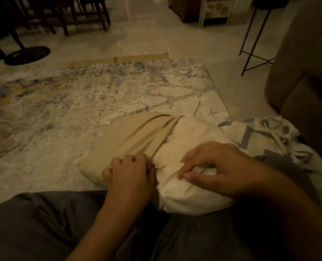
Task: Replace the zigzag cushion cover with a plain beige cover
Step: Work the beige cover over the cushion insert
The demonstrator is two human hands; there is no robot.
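Observation:
A white cushion insert [186, 147] lies on the rug in front of my knees. A plain beige cover [130, 136] is drawn over its left half, bunched in folds at its open edge. My left hand [132, 174] grips that bunched edge with curled fingers. My right hand [213, 168] rests on the bare white part of the insert, fingers bent and spread, thumb touching the fabric. The zigzag cover [269, 142], white with grey chevrons, lies crumpled on the floor to the right of the cushion.
A patterned rug [81, 102] covers the floor ahead. A brown sofa [307, 81] stands at the right. A thin black metal stand [254, 44] is at the back right, dark wooden chair legs [71, 16] and a black round base [27, 54] at the back left.

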